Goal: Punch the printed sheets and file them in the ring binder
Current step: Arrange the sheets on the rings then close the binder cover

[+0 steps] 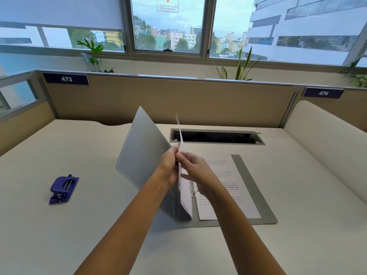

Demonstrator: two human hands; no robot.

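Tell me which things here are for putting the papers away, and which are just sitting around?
For the job: ring binder, upright sheet held by the left hand and right hand, filed sheet, purple hole punch.

Just there: desk, cable slot, potted plants, number signs.

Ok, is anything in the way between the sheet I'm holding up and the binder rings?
Nothing visible. Both hands, left hand and right hand, hold the sheet upright just left of the rings; the cover stands open behind it.
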